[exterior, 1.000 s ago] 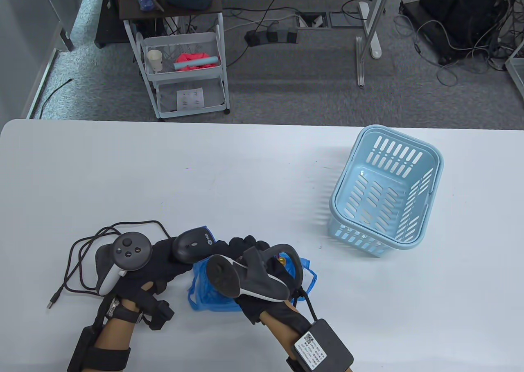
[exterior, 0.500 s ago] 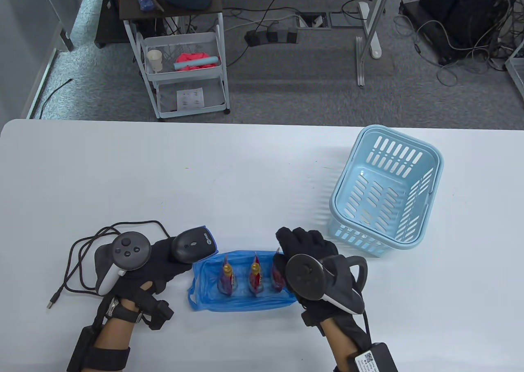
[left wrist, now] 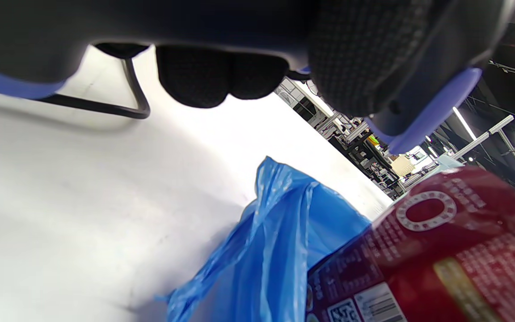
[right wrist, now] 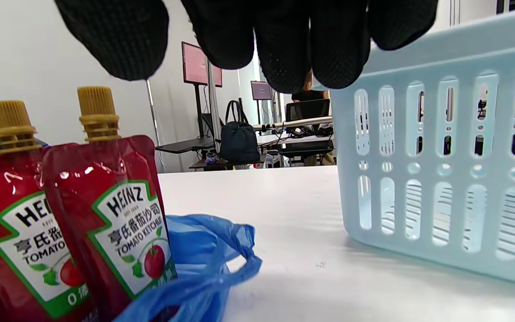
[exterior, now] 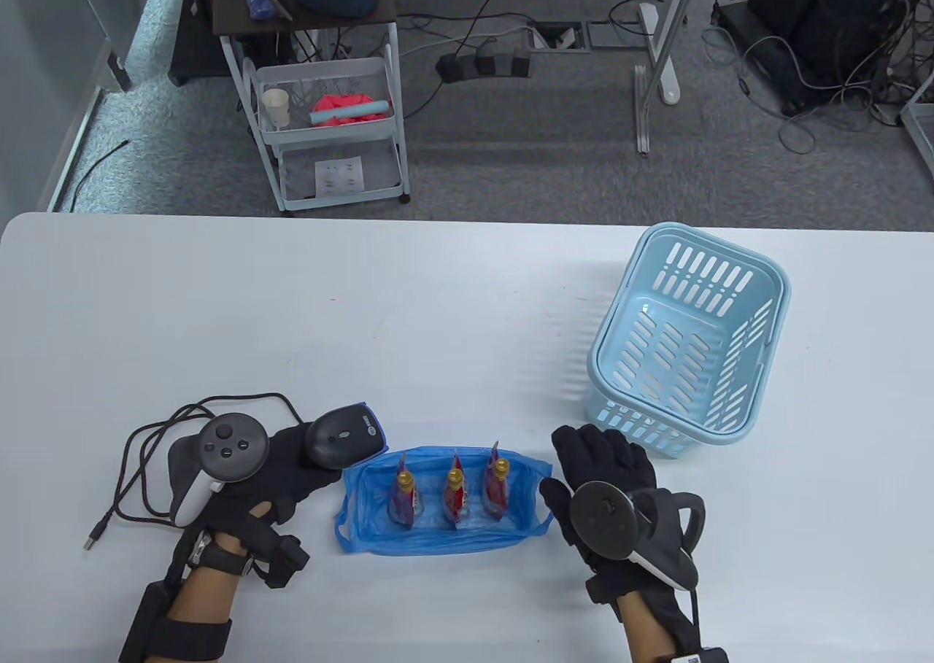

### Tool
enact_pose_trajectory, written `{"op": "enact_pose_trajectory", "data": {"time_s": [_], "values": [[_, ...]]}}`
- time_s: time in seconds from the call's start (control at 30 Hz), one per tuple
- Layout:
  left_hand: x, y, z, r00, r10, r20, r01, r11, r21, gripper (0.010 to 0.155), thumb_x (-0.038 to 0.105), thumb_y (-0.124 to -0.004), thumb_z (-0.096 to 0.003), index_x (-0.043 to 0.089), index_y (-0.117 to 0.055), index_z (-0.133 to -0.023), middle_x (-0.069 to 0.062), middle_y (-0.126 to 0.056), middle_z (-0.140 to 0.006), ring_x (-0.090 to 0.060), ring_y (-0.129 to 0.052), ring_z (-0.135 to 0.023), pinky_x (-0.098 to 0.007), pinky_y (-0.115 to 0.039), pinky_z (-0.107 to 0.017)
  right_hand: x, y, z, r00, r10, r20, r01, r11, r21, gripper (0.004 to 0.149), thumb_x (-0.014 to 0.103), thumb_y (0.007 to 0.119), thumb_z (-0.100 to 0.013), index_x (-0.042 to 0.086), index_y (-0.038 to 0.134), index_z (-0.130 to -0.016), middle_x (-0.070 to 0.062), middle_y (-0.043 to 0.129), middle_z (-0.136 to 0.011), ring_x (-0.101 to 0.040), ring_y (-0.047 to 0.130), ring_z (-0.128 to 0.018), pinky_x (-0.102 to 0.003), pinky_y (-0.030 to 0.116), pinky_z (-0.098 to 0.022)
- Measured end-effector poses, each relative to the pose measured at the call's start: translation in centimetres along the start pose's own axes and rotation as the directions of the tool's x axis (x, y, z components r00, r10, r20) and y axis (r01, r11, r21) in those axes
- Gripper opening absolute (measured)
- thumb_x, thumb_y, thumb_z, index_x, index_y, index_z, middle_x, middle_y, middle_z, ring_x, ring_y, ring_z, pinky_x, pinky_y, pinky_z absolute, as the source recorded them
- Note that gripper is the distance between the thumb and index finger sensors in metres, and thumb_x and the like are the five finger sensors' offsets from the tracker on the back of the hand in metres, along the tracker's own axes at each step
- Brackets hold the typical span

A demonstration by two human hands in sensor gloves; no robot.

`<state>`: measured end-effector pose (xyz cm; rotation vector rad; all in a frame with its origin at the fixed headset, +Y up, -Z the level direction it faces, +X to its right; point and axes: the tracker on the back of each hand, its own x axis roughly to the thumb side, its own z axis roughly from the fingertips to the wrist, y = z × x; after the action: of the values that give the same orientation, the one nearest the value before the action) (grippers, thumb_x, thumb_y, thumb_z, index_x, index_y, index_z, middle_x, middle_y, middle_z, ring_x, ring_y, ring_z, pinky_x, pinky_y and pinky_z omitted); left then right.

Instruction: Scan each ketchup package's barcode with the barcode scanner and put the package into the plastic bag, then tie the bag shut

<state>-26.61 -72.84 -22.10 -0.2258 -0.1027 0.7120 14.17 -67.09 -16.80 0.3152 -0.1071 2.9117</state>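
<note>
The barcode scanner (exterior: 344,437) is gripped in the left hand (exterior: 277,473) just left of the plastic bag (exterior: 365,528); the right hand (exterior: 606,481) is held relaxed and empty just right of it; three ketchup packages (exterior: 453,497) are seen upright in the open bag; tying seems next, so the scanner should be set aside and both handles (right wrist: 239,250) gathered above the spouts before knotting; a white table (exterior: 365,313) bears a blue basket (exterior: 686,342); a trolley (exterior: 328,123) and cables are seen on grey carpet.
</note>
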Motion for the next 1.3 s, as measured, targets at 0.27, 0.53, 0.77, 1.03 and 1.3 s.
{"op": "enact_pose_trajectory", "data": {"time_s": [0.27, 0.53, 0.77, 1.03, 1.3], "values": [[0.0, 0.0, 0.0, 1.0, -0.003, -0.004, 0.003, 1.0, 0.002, 0.051, 0.046, -0.09, -0.0428, 0.028, -0.081, -0.09, 0.003, -0.088, -0.087, -0.03, -0.097, -0.073, -0.053, -0.076, -0.062, -1.1, 2.5, 0.9, 0.998, 0.055, -0.004, -0.054, 0.995, 0.08, 0.076, 0.053, 0.073, -0.052, 0.015, 0.047, -0.113, -0.022, 0.048, -0.117, -0.05, 0.046, -0.106, -0.066, 0.036, -0.076], [0.0, 0.2, 0.0, 1.0, 0.002, -0.005, -0.002, 1.0, 0.012, 0.051, 0.047, -0.09, -0.0429, 0.028, -0.081, -0.09, 0.001, -0.087, -0.089, -0.031, -0.096, -0.075, -0.053, -0.076, -0.063, -1.5, 4.3, 1.4, 0.995, 0.103, -0.014, -0.099, 0.981, 0.167, 0.086, 0.063, 0.068, -0.051, 0.018, 0.034, -0.116, -0.024, 0.03, -0.121, -0.05, 0.025, -0.11, -0.072, 0.021, -0.074], [-0.4, 1.1, 0.2, 0.999, 0.023, -0.026, -0.023, 1.0, -0.001, 0.051, 0.05, -0.088, -0.0437, 0.031, -0.081, -0.091, -0.002, -0.077, -0.095, -0.033, -0.088, -0.078, -0.053, -0.074, -0.063, -2.2, 4.6, 1.9, 0.997, 0.075, -0.034, -0.068, 0.984, 0.162, 0.087, 0.063, 0.067, -0.051, 0.018, 0.032, -0.116, -0.024, 0.028, -0.12, -0.05, 0.024, -0.11, -0.073, 0.018, -0.073], [-3.0, 1.6, -0.1, 0.988, 0.037, -0.149, -0.033, 0.999, 0.028, 0.062, 0.048, -0.088, -0.0434, 0.022, -0.074, -0.098, -0.004, -0.079, -0.093, -0.034, -0.09, -0.077, -0.053, -0.075, -0.062, -2.7, 4.6, 2.2, 0.998, 0.04, -0.047, -0.033, 0.989, 0.141, 0.086, 0.062, 0.067, -0.052, 0.018, 0.032, -0.116, -0.024, 0.028, -0.12, -0.05, 0.024, -0.11, -0.073, 0.019, -0.073], [-4.9, 1.2, -0.5, 0.965, -0.044, -0.26, 0.049, 0.999, 0.015, 0.069, 0.045, -0.086, -0.0439, 0.017, -0.066, -0.104, -0.007, -0.079, -0.093, -0.036, -0.09, -0.078, -0.052, -0.075, -0.062, -3.1, 4.5, 2.3, 0.998, 0.01, -0.061, -0.002, 0.992, 0.123, 0.085, 0.062, 0.068, -0.052, 0.017, 0.033, -0.116, -0.024, 0.029, -0.12, -0.05, 0.025, -0.11, -0.073, 0.019, -0.073]]}}
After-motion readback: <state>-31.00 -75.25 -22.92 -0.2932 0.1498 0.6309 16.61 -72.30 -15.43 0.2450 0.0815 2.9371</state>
